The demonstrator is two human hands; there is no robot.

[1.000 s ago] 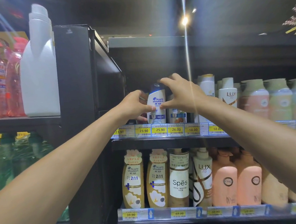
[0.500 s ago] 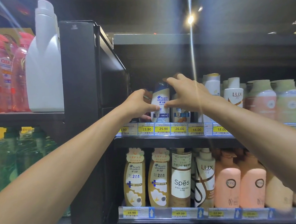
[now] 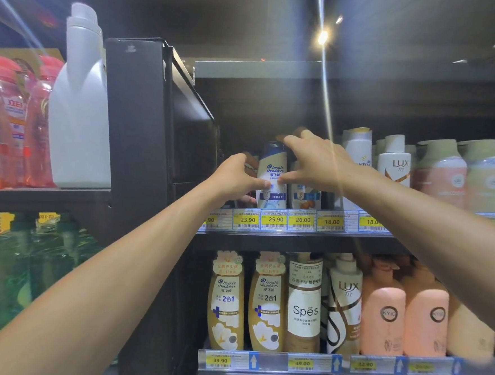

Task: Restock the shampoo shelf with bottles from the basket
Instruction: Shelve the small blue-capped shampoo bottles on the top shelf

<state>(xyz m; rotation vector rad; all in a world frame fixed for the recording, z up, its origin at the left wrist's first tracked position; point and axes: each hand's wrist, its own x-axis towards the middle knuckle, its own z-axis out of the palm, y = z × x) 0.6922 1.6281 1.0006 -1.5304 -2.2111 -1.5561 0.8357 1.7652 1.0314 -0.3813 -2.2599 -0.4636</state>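
Note:
A white and blue Head & Shoulders shampoo bottle (image 3: pixel 271 171) stands upright near the left end of the upper shelf (image 3: pixel 273 232). My left hand (image 3: pixel 235 178) curls round its left side, thumb on the label. My right hand (image 3: pixel 316 160) grips it from the right, thumb on the label and fingers over the bottle's top and behind it. The two thumbs almost meet on the label. A second similar bottle (image 3: pixel 305 196) stands just right of it, partly hidden by my right hand. The basket is out of view.
White Pantene (image 3: pixel 357 147) and Lux bottles (image 3: pixel 394 165) and pastel bottles (image 3: pixel 441 173) fill the upper shelf to the right. The lower shelf holds gold Head & Shoulders (image 3: pixel 225 303), Spes (image 3: pixel 305 303) and pink bottles (image 3: pixel 382 309). A black upright (image 3: pixel 139 130) and a white jug (image 3: pixel 79 105) stand left.
Both hands keep their grip on the bottle, which has hardly shifted on the shelf. The view has drifted slightly; the hands sit a little further right in frame.

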